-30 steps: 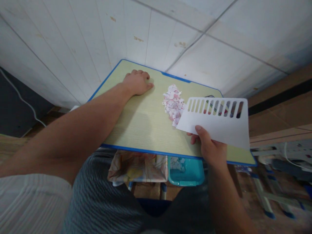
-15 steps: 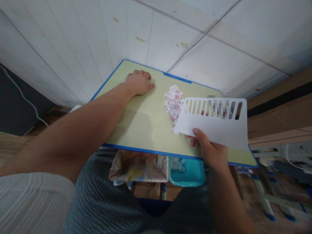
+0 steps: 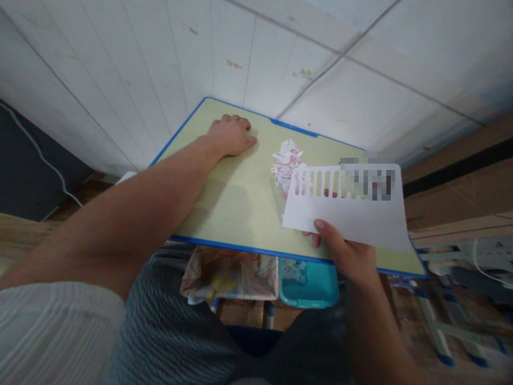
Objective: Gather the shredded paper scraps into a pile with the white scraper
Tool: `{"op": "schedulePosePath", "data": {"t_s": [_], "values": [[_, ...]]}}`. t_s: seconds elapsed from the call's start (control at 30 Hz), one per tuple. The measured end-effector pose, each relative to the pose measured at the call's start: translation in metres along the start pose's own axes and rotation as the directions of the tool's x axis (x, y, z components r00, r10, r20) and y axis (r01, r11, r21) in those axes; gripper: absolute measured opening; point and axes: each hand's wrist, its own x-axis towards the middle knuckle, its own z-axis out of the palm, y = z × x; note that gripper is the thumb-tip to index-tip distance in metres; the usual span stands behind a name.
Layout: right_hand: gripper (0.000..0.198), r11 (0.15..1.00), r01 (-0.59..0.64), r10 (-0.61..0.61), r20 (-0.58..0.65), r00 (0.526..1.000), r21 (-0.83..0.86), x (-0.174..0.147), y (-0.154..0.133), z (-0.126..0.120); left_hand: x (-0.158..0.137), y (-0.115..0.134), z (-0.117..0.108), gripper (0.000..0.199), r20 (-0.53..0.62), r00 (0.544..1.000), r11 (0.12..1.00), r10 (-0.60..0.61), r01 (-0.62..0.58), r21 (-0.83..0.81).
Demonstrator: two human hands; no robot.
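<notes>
My left hand (image 3: 232, 135) rests palm down on the pale yellow, blue-edged table (image 3: 236, 208). Its fingers are loosely bent and nothing shows in them. Between thumb and fingers my right hand (image 3: 350, 255) grips the lower edge of a white slotted sheet (image 3: 340, 216), tilted above the right side of the table. A row of long slots runs along its upper part, and a blurred patch covers some of them. Just left of the sheet lies a heap of torn white and pinkish paper scraps (image 3: 287, 160), its lower part hidden behind the sheet.
Below the table's front edge sit a patterned open box (image 3: 256, 293) and a teal plastic container (image 3: 310, 303) holding some paper scraps. A white panelled wall (image 3: 160, 64) stands behind the table. Brown cardboard (image 3: 460, 198) is at the right.
My right hand has moved the slotted sheet slightly left and down, so that it covers more of the scrap heap. My left hand stays on the table.
</notes>
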Motion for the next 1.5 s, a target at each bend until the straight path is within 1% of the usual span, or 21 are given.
{"op": "schedulePosePath", "data": {"t_s": [0.1, 0.17, 0.27, 0.33, 0.43, 0.53, 0.67, 0.73, 0.83, 0.97, 1.07, 1.2, 1.27, 1.33, 1.5], "values": [[0.039, 1.000, 0.001, -0.001, 0.018, 1.000, 0.009, -0.001, -0.002, -0.001, 0.001, 0.000, 0.000, 0.082, 0.001, 1.000, 1.000, -0.004, 0.004, -0.003], [0.036, 1.000, -0.007, 0.007, 0.004, 1.000, 0.022, -0.001, -0.003, -0.001, 0.001, 0.000, 0.000, 0.082, 0.006, 1.000, 1.000, -0.003, 0.003, 0.002], [0.033, 1.000, -0.007, 0.007, -0.009, 1.000, 0.031, 0.000, -0.005, 0.000, 0.000, -0.001, 0.000, 0.089, 0.017, 1.000, 1.000, 0.002, -0.002, 0.009], [0.035, 1.000, -0.005, 0.005, 0.004, 1.000, 0.026, 0.000, -0.006, 0.000, 0.000, -0.001, -0.001, 0.095, 0.021, 1.000, 1.000, 0.005, -0.005, 0.006], [0.042, 1.000, -0.004, 0.004, 0.021, 1.000, -0.008, 0.000, -0.005, -0.001, -0.001, 0.000, -0.001, 0.093, 0.025, 1.000, 1.000, 0.006, -0.006, 0.009], [0.049, 0.998, 0.011, -0.012, -0.012, 1.000, -0.059, 0.001, -0.001, 0.000, -0.001, 0.001, -0.002, 0.093, 0.034, 0.999, 1.000, 0.010, -0.010, 0.010], [0.051, 0.997, -0.028, 0.022, -0.084, 0.996, -0.075, 0.002, 0.006, 0.003, 0.000, 0.000, -0.001, 0.100, 0.048, 0.999, 0.999, 0.005, -0.007, 0.035], [0.050, 0.995, -0.039, 0.031, -0.088, 0.996, -0.095, 0.002, 0.008, 0.004, 0.001, -0.001, 0.001, 0.096, 0.035, 0.999, 0.999, 0.006, -0.007, 0.037], [0.047, 0.993, -0.013, 0.003, -0.077, 0.997, -0.120, 0.000, 0.007, 0.003, 0.003, -0.003, 0.003, 0.090, 0.005, 1.000, 0.999, 0.008, -0.008, 0.034], [0.047, 0.993, 0.036, -0.038, -0.022, 0.999, -0.116, -0.001, 0.003, 0.000, 0.006, -0.005, 0.004, 0.094, 0.002, 1.000, 0.999, 0.017, -0.017, 0.037], [0.048, 0.994, 0.027, -0.029, -0.023, 0.999, -0.102, -0.001, 0.001, -0.001, 0.007, -0.006, 0.004, 0.092, -0.001, 1.000, 0.999, 0.020, -0.020, 0.033], [0.045, 0.999, 0.029, -0.028, 0.020, 0.999, -0.043, 0.000, 0.001, -0.001, 0.006, -0.004, 0.003, 0.086, 0.000, 1.000, 0.998, 0.012, -0.012, 0.056], [0.039, 1.000, 0.014, -0.013, 0.004, 1.000, -0.020, 0.000, 0.001, 0.000, 0.005, -0.003, 0.002, 0.086, 0.003, 1.000, 0.998, 0.006, -0.006, 0.061], [0.038, 1.000, -0.004, 0.004, -0.016, 1.000, -0.009, 0.000, 0.001, 0.000, 0.003, -0.002, 0.001, 0.087, 0.007, 1.000, 0.999, 0.002, -0.003, 0.042], [0.053, 0.999, -0.018, 0.016, -0.048, 0.999, -0.047, 0.000, -0.001, 0.000, -0.001, -0.002, -0.001, 0.101, 0.034, 0.999, 0.999, -0.007, 0.008, -0.038]]}}
